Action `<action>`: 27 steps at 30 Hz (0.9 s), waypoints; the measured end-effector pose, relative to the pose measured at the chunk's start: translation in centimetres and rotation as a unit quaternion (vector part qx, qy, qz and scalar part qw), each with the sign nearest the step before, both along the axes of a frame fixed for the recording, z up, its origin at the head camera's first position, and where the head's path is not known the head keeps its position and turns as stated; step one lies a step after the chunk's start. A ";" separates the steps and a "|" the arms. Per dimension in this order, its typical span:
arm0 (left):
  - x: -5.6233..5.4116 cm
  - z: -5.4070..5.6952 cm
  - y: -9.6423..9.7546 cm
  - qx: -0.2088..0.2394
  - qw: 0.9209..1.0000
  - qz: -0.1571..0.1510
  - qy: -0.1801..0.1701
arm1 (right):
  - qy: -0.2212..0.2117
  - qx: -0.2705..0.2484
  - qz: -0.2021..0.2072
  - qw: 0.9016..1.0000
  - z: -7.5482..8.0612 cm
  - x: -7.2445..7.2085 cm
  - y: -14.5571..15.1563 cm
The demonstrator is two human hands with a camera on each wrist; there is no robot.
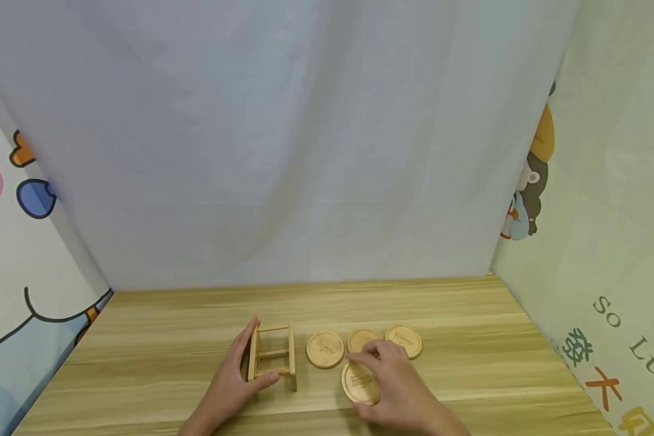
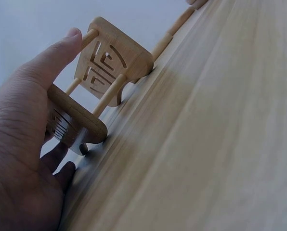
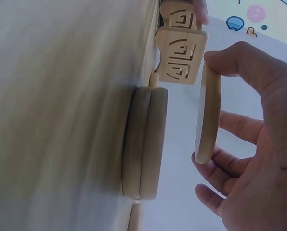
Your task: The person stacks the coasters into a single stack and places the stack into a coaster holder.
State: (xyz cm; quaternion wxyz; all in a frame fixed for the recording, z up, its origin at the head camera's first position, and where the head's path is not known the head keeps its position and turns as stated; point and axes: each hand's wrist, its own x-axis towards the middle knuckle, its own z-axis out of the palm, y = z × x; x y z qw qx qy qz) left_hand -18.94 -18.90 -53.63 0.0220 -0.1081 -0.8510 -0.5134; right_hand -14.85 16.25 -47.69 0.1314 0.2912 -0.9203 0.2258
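Note:
My left hand [image 1: 231,372] grips a small bamboo coaster rack [image 1: 293,357], with its thumb at the near side and its fingers along the left side panel. The rack stands on the table, its cut-out end panel [image 2: 117,55] visible in the left wrist view. My right hand [image 1: 398,384] pinches a round bamboo coaster [image 1: 360,383] by its edge. In the right wrist view this held coaster [image 3: 210,115] is raised off the table, beside two stacked coasters [image 3: 150,144]. Past my right fingers lies a partly covered coaster [image 1: 362,338].
One coaster [image 1: 325,350] lies just right of the rack, and another coaster [image 1: 406,341] lies farther right. The wood-grain table [image 1: 196,315] ends at a pale cloth backdrop [image 1: 305,181]. Printed cloths hang at the left [image 1: 11,242] and right [image 1: 605,212].

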 end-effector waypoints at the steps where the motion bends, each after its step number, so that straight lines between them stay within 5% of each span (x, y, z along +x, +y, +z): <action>1: 0.0 0.0 0.0 -0.001 1.000 0.000 0.001 | 0.002 0.003 -0.002 1.000 0.0 0.0 0.1; 11: 0.0 0.4 0.0 0.003 1.000 -0.007 0.007 | 0.005 0.009 -0.017 1.000 0.2 -0.1 1.7; 21: -0.2 0.1 -0.1 0.000 1.000 -0.005 0.009 | 0.070 0.008 0.008 0.997 -0.5 -0.4 3.0; 27: -0.1 0.3 -0.1 -0.006 1.000 -0.006 0.013 | 0.057 0.007 0.006 0.998 -0.7 -0.5 2.9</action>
